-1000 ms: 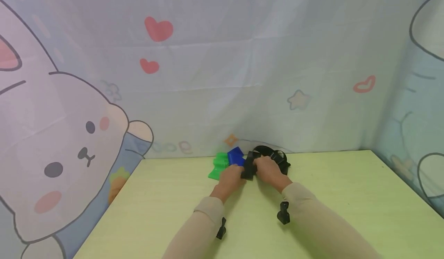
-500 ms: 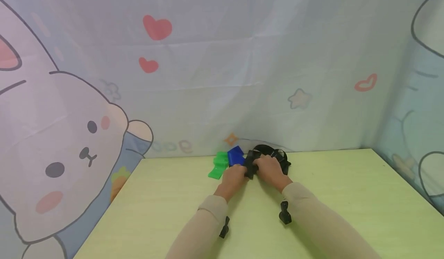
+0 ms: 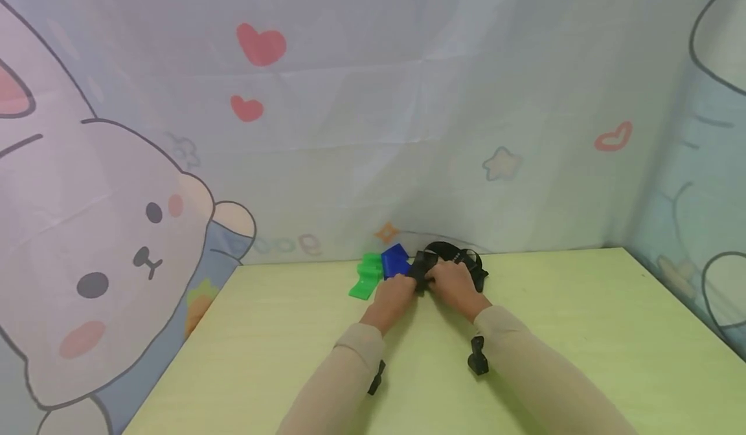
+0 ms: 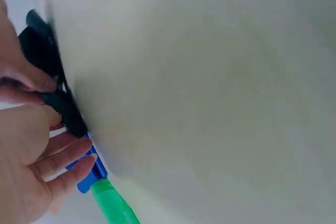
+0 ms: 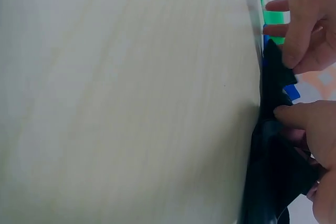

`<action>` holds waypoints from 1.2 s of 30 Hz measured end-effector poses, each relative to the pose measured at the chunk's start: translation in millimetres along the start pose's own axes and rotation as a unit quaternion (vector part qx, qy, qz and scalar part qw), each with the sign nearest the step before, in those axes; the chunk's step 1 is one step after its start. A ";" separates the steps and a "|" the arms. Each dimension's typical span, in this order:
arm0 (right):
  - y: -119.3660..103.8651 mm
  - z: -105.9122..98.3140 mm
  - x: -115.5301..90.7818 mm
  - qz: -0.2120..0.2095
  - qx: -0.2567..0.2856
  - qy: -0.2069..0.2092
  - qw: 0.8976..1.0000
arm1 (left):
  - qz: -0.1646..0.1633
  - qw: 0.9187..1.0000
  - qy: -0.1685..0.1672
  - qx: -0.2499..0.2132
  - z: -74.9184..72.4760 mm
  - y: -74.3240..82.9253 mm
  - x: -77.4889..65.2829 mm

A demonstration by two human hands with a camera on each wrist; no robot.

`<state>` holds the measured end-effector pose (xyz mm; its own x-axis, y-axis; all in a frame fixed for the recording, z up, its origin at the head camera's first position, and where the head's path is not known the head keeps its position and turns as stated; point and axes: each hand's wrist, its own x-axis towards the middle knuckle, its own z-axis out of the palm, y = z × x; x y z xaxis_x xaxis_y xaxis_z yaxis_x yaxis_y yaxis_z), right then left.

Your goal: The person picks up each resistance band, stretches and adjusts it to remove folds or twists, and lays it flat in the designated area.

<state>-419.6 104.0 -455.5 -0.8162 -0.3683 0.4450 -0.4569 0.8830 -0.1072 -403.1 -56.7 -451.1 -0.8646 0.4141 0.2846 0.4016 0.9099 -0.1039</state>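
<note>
Plainly, black strap (image 3: 422, 269) spans left grip (image 3: 394, 298) to right grip (image 3: 456, 286), both pinching it.

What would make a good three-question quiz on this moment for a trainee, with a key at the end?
1. Multiple choice: In the head view, what colour is the piece between the green piece and the black item?
A) red
B) blue
C) white

2. True or false: Only the left hand is on the black item.

3. Fill the gap: In the left wrist view, the green piece shows near the ____ edge of the picture.

Key:
1. B, the blue piece.
2. False; the right hand is on it too.
3. bottom
</note>
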 end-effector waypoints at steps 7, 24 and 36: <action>-2.8 0.6 1.8 0.024 0.052 -0.009 0.998 | -0.040 0.996 0.027 -0.081 -0.8 -7.7 -2.4; -4.0 -12.9 11.8 0.165 0.307 -0.034 0.937 | -0.069 0.978 0.076 -0.182 -8.9 -11.9 3.1; -6.2 -15.6 5.8 0.206 0.331 -0.062 0.919 | -0.127 0.938 0.080 -0.313 -12.8 -9.1 10.4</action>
<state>-416.0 101.0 -438.5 -0.9834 -0.1093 0.1450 -0.1816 0.6004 -0.7788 -411.9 -60.9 -434.9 -0.9203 0.1312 0.3685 0.3301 0.7660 0.5516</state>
